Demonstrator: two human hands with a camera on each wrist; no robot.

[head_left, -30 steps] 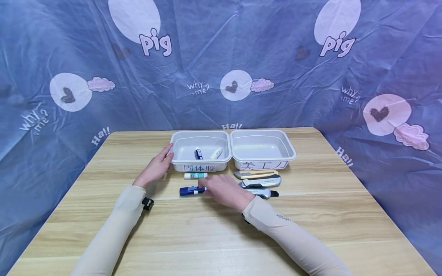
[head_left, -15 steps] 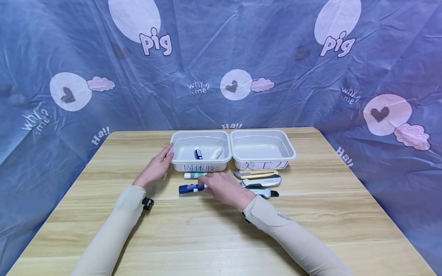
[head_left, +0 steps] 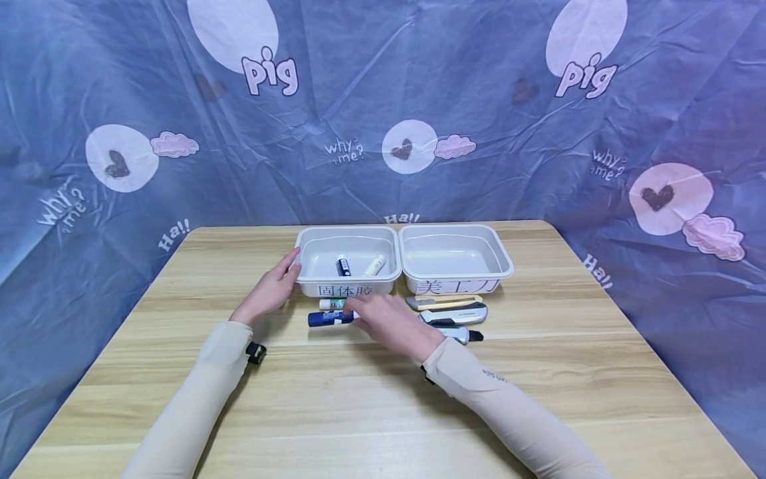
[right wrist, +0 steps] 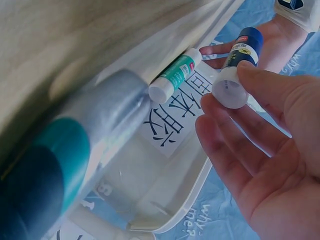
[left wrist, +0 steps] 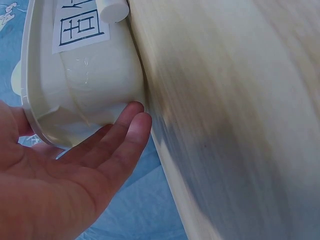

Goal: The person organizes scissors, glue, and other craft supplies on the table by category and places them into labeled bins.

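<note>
My right hand [head_left: 395,324] pinches a dark blue glue stick [head_left: 323,319] at its white end, between thumb and fingers; the right wrist view shows the stick [right wrist: 245,50] lifted clear of the wood. Just behind it a green-and-white glue stick [head_left: 329,304] lies along the front of the left bin [head_left: 308,289]. Inside that bin are a small blue stick [head_left: 343,267] and a white stick [head_left: 375,265]. Against the bin's left end rests my left hand [head_left: 269,289], its fingers [left wrist: 130,132] extended along the outer wall in the left wrist view.
A second white bin [head_left: 456,275] stands against the first on its right. In front of it lie a yellow cutter [head_left: 445,303] and a grey-white cutter [head_left: 461,314]; another cutter [head_left: 459,333] is partly behind my right hand. A blue printed cloth [head_left: 359,86] hangs behind the table.
My right hand has raised the blue glue stick and carried it slightly away from me and to the left, so the green stick is now partly covered. My left hand has stayed at the bin.
</note>
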